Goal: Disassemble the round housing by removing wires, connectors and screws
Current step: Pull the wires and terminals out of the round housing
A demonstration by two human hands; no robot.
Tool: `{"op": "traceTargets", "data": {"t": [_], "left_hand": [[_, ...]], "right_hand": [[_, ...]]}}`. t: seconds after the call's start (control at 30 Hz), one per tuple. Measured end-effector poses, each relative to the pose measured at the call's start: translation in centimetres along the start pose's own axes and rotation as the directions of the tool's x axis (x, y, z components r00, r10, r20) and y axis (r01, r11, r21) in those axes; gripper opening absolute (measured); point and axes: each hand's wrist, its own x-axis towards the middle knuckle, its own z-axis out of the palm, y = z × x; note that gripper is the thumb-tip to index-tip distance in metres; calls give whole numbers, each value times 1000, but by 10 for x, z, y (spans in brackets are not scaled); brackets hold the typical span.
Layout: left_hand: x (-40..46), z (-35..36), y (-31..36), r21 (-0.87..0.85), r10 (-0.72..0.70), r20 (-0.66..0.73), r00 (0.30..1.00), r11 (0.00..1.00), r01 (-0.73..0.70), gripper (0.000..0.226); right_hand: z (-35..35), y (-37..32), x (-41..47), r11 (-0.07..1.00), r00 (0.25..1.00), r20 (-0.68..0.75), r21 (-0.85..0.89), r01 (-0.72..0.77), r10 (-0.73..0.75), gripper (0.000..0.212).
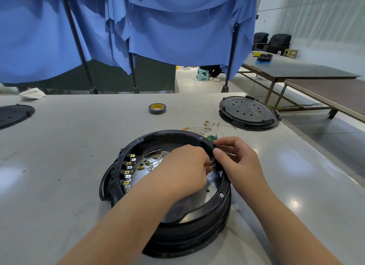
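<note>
- The round housing (169, 223), black and open at the top, is sitting on the grey bench (59, 146) right in front of the person, stacked on what looks like another black ring below it.
- The left hand (181, 170) is reaching down inside the housing near its right wall, fingers curled shut around a small part with metal pins; what the part is cannot be told.
- The right hand (235, 158) is resting over the right rim, thumb and forefinger pinched on something small at the rim's edge.
- A row of brass and silver terminals (128, 173) is lining the inner left wall.
- A few loose wires (152, 162) with brass ends are lying on the shiny floor of the housing.
- More pulled wires (205, 126) are lying on the bench just behind the housing.
- A green-handled screwdriver (212, 137) is peeking out behind the right hand.
- A roll of dark tape (157, 108) is sitting farther back.
- A round black lid (248, 111) is lying at the back right of the bench.
</note>
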Motion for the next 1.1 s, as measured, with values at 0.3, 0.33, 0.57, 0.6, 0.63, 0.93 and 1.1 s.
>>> {"op": "traceTargets", "data": {"t": [0.3, 0.33, 0.57, 0.6, 0.63, 0.93, 1.1], "left_hand": [[2, 2, -3, 58, 22, -42, 999, 998, -20, 36], [2, 2, -3, 41, 16, -33, 999, 999, -14, 30], [2, 0, -2, 26, 6, -12, 1000, 1000, -5, 20], [2, -1, -2, 42, 13, -13, 1000, 999, -12, 20], [2, -1, -2, 58, 18, -14, 1000, 998, -17, 20], [4, -8, -2, 81, 42, 42, 998, 996, -46, 20], [5, -9, -5, 101, 63, 43, 997, 993, -67, 19]], "right_hand": [[0, 2, 3, 1000, 1000, 23, -24, 2, -1, 28], [0, 2, 3, 1000, 1000, 24, -26, 3, -2, 29], [0, 3, 4, 1000, 1000, 26, -28, 7, -7, 33], [0, 3, 4, 1000, 1000, 28, -25, 10, -9, 34], [0, 3, 4, 1000, 999, 30, -24, 12, -11, 35], [0, 3, 3, 1000, 999, 37, -19, 9, -8, 36], [1, 3, 3, 1000, 999, 47, -21, 12, -11, 35]]}}
